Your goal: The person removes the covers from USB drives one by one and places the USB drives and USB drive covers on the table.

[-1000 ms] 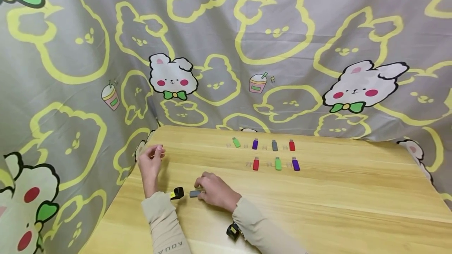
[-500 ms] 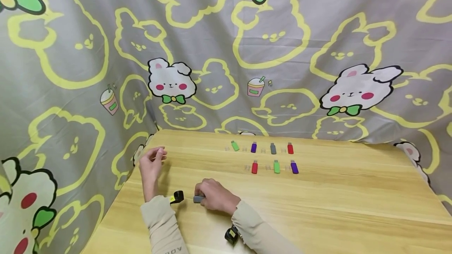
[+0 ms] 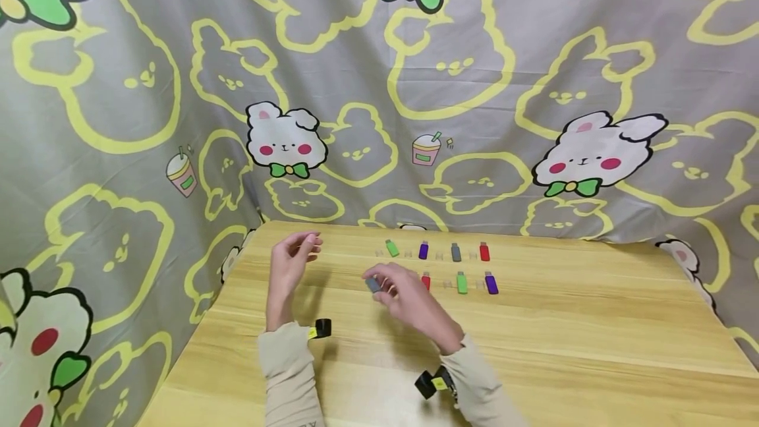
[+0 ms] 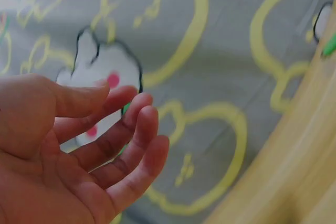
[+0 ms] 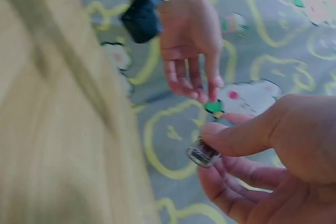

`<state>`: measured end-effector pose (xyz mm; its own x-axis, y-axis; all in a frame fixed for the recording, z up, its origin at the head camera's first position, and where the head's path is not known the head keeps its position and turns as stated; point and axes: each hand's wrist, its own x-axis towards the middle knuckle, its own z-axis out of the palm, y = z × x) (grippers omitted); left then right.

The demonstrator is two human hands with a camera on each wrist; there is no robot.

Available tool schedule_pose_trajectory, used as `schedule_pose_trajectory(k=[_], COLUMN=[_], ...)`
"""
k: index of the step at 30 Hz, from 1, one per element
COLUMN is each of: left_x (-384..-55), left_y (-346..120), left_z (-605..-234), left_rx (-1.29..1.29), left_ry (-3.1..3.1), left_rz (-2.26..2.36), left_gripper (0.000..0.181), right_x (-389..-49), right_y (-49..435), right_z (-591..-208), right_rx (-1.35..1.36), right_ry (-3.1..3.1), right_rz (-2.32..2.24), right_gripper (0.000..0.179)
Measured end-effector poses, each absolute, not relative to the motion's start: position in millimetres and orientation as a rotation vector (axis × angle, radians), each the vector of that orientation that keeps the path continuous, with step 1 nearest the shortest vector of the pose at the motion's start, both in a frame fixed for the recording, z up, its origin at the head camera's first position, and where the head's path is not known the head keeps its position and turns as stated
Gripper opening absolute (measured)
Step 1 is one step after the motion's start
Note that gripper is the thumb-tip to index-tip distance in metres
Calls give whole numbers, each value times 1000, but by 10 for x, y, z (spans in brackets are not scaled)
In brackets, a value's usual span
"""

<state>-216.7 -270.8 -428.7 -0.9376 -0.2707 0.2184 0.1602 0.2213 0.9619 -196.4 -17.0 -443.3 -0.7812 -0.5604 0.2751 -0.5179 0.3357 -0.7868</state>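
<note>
My right hand [image 3: 409, 295] pinches a grey USB stick [image 3: 373, 284] between thumb and fingers, lifted above the table. In the right wrist view, the end of the USB stick [image 5: 203, 153] pokes out past my thumb and looks clear, like a transparent cap. To its left, my left hand [image 3: 290, 262] hovers with loosely curled fingers. Nothing lies between the fingers of that left hand [image 4: 100, 150] in its own wrist view. Just behind my right hand, a red USB stick [image 3: 425, 281] is partly covered by it.
Further USB sticks lie in two rows, among them a green one [image 3: 392, 248], a purple one [image 3: 490, 283] and a grey one [image 3: 456, 252], with small clear caps beside them. A patterned curtain [image 3: 356, 84] hangs behind and left of the wooden table [image 3: 593, 335].
My right hand has picked up the grey USB stick and moved it up, away and to the right. My left hand has shifted right and slightly forward.
</note>
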Motion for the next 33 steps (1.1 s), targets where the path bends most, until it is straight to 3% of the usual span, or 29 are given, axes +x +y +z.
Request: schedule_pose_trajectory(k=[19,33], left_x=[-2222,-2208], left_y=[-1598,-1389], left_z=[-4148,-4192], left_rx=[-627,-630], left_ry=[-2434,-2459], left_rz=[-1918,-1934], left_gripper=[20,10], right_x=[-2054,-2095], right_y=[529,564], right_z=[-4237,-4275], right_rx=[-454,-402], right_ry=[2469,2386], right_rz=[-2253,-2380], right_gripper=[22,20])
